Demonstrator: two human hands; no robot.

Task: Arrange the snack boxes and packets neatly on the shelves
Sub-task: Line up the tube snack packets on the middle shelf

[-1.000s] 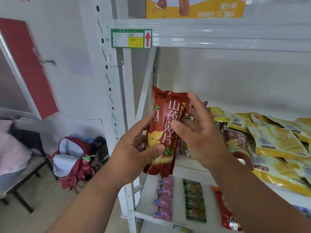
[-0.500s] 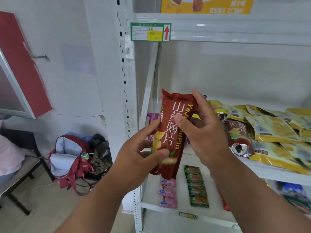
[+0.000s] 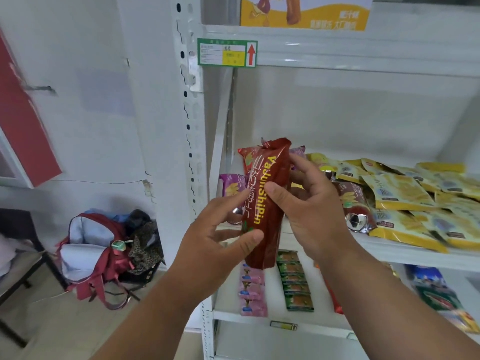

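I hold a long dark-red snack packet (image 3: 267, 178) upright in front of the left end of the middle shelf (image 3: 405, 252). My left hand (image 3: 220, 237) grips its lower part between thumb and fingers. My right hand (image 3: 309, 203) holds its upper right side, thumb on the front. Behind it on the shelf stand a red packet (image 3: 246, 158) and a purple packet (image 3: 231, 184). To the right lies a heap of yellow packets (image 3: 405, 193) with another dark-red packet (image 3: 355, 203) among them.
A yellow box (image 3: 304, 13) stands on the top shelf above a green price label (image 3: 227, 52). The lower shelf (image 3: 226, 314) carries pink packets (image 3: 252, 289), green packets (image 3: 294, 280) and blue-green bags (image 3: 436, 294). A red backpack (image 3: 91, 253) lies on the floor to the left.
Both hands have turned the dark-red packet so its side seam with yellow lettering faces me, and carried it closer to the shelf's left end. My view has shifted right.
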